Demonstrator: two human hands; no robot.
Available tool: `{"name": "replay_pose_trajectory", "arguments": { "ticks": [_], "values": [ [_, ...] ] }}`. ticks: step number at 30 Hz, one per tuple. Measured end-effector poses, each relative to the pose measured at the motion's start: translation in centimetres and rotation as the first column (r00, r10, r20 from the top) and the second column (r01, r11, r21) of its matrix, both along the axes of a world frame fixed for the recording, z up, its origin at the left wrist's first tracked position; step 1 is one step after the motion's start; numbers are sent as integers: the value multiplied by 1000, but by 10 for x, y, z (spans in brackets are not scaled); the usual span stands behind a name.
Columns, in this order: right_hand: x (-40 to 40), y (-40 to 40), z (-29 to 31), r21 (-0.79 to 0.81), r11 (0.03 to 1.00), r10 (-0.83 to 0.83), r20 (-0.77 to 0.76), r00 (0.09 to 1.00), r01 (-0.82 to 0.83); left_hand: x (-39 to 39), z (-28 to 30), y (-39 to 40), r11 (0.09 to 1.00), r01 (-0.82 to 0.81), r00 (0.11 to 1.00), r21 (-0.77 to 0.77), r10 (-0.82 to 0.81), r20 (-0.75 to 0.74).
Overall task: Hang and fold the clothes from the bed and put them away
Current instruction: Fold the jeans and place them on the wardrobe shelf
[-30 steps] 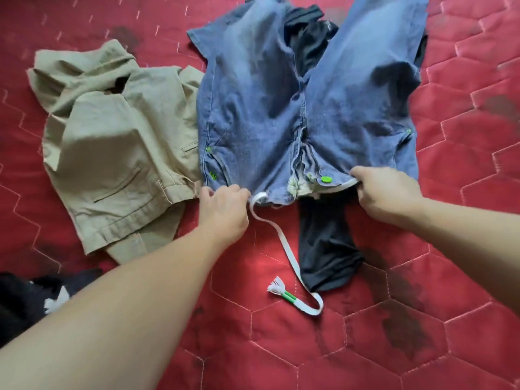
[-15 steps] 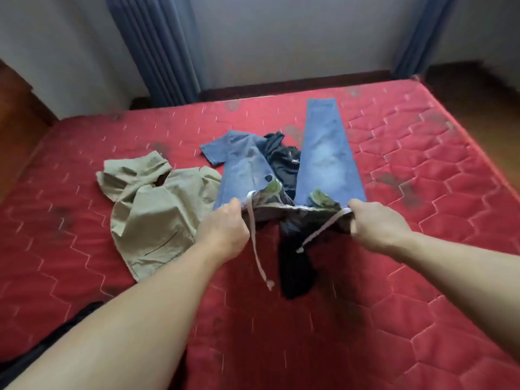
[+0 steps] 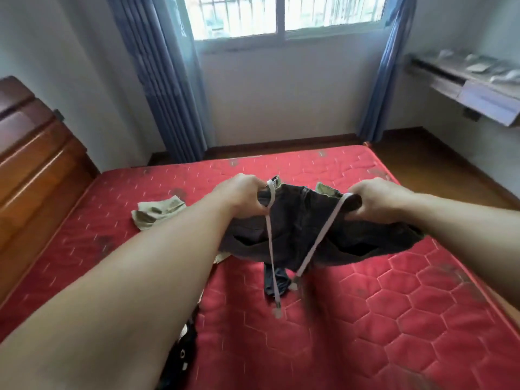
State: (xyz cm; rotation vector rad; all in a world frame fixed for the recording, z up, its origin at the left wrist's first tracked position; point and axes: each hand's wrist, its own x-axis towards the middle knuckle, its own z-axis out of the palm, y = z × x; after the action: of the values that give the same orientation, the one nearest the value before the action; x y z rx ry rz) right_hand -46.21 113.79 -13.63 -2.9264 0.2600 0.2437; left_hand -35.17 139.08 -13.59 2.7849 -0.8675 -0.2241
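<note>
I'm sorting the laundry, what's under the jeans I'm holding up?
Below the lifted jeans a dark garment lies on the red quilted mattress, and a beige edge peeks out at left. Whatever else lies beneath is covered by the jeans.

Red quilted mattress (image 3: 351, 319) fills the lower frame; khaki garment (image 3: 157, 212) lies left of centre, black clothing (image 3: 180, 358) bunched at bottom, dark garment (image 3: 277, 282) mid-frame.

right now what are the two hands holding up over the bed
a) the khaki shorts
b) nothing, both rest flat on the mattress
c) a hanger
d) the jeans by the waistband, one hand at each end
d: the left hand and right hand each grip an end of the waistband of the jeans, lifted above the mattress with the white drawstring dangling.
</note>
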Motion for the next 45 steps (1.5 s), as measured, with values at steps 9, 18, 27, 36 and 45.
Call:
{"name": "replay_pose_trajectory", "arguments": {
  "ticks": [9, 18, 27, 36, 45],
  "values": [
    [-128, -96, 134, -92, 995, 5, 315, 949, 26, -126, 157, -87, 1000, -18, 922, -16, 23, 386],
    [-190, -144, 240, 42, 988, -151, 465, 873, 148, -205, 260, -161, 1000, -28, 844, 11, 18, 535],
    [-159, -143, 238, 567, 761, -468, 144, 872, 315, -167, 247, -207, 955, -180, 979, -236, 197, 50],
    [-74, -184, 216, 675, 625, -550, 25, 835, 392, -53, 208, -229, 874, -321, 938, -364, 242, -246],
    [-33, -201, 169, 508, 743, -408, -172, 897, 436, -10, 154, -270, 852, -362, 893, -378, 201, -402]
  ]
}}
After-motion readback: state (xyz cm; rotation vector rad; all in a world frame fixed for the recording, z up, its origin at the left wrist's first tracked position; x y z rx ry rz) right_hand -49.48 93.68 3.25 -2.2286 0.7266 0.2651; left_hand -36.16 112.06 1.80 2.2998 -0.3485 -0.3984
